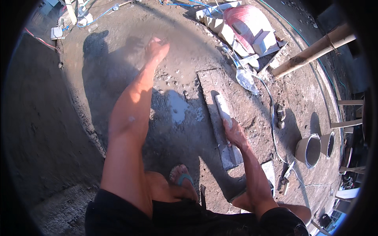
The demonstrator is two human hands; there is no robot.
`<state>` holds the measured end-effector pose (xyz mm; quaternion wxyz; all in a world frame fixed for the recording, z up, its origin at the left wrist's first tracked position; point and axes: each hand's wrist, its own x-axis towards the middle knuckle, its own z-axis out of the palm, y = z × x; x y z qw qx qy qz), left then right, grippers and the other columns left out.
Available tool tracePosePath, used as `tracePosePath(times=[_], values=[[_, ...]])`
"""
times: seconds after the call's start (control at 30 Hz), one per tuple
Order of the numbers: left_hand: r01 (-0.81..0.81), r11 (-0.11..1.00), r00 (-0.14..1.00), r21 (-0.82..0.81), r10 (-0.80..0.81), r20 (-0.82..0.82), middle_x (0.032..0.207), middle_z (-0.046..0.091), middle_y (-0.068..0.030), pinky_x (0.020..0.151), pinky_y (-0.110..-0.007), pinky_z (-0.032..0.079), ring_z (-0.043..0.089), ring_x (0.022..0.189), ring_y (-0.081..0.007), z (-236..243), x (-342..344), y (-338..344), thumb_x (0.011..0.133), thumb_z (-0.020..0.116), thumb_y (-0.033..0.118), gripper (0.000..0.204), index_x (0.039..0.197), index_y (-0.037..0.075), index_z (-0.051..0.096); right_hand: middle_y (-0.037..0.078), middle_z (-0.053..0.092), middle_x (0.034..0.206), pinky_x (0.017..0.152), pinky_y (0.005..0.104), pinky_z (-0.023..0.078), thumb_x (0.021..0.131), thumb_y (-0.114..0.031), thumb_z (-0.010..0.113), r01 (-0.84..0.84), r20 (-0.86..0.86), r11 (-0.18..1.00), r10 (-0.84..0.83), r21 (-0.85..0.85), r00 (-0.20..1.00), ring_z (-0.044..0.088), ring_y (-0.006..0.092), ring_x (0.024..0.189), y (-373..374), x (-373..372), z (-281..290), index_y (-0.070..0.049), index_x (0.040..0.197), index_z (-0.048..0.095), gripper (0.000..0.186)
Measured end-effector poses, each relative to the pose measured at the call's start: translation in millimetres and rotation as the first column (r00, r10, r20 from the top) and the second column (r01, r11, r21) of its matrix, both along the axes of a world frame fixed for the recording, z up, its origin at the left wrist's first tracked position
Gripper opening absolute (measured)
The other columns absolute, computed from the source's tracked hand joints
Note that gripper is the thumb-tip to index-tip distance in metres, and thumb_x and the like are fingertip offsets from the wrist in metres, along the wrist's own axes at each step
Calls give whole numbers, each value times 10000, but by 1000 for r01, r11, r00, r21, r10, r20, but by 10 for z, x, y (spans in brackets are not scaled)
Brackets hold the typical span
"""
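My left hand (157, 50) reaches forward over wet grey mortar (159, 23). Its fingers are curled closed, and whatever they hold, if anything, cannot be made out. My right hand (235, 134) is wrapped around a long pale bar (223, 107) crusted with mortar. Beneath that bar lies a long flat board (210, 103), smeared grey, at the right side of the wet patch. A shallow whitish puddle (178, 107) and small lumps of mortar sit between my left forearm and the board.
A torn red and white sack (246, 23) rests among pale blocks (264, 42) at the far right. Near it stand a thick wooden post (311, 53) and a clear plastic bag (247, 81). Two buckets (308, 151) and a trailing cable (272, 118) are on the right.
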<state>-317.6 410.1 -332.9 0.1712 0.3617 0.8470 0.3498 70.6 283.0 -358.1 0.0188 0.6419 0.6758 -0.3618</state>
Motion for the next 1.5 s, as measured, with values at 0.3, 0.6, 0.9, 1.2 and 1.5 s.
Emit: tracePosePath(times=[0.3, 0.6, 0.9, 1.2, 1.5], values=[[58, 997, 998, 58, -57, -17, 1087, 683, -148, 906, -423, 495, 632, 1061, -323, 61, 7, 84, 772, 692, 416, 465, 1080, 74, 626, 309, 639, 1084, 945, 479, 469, 962, -453, 470, 91, -22, 995, -91, 31, 996, 626, 422, 1057, 97, -111, -152, 54, 1254, 526, 588], [151, 989, 984, 7, -149, -94, 1073, 685, -146, 891, -424, 502, 642, 1032, -322, 165, 168, 177, 767, 696, 402, 450, 1076, 82, 626, 314, 569, 1071, 775, 498, 534, 1002, -249, 391, -648, 343, 654, 550, 390, 761, 645, 425, 902, 532, -548, -406, -76, 1336, 466, 384], [125, 992, 991, 9, -125, -47, 1101, 684, -148, 881, -429, 510, 645, 1053, -315, -209, 124, 300, 778, 694, 430, 489, 1133, 99, 633, 356, 520, 1240, 1016, 482, 405, 959, -542, 438, 263, 14, 964, -263, -41, 965, 515, 479, 1177, -1090, 648, -131, 67, 1358, 420, 728], [173, 985, 983, 17, -171, -60, 1128, 665, -143, 913, -423, 487, 618, 1089, -313, -88, 293, 336, 771, 693, 433, 483, 1110, 98, 615, 332, 554, 1234, 992, 442, 442, 931, -578, 461, 189, -159, 963, -220, -193, 962, 580, 421, 1117, 158, 461, -443, 53, 1391, 406, 783], [58, 998, 998, 10, -58, -30, 1113, 672, -179, 918, -437, 492, 622, 1084, -341, -159, -18, 159, 766, 700, 401, 483, 1098, 58, 627, 210, 636, 939, 801, 416, 517, 952, -612, 411, 210, -100, 975, -217, -75, 971, 645, 294, 851, -64, 651, -611, 30, 1370, 419, 766]])
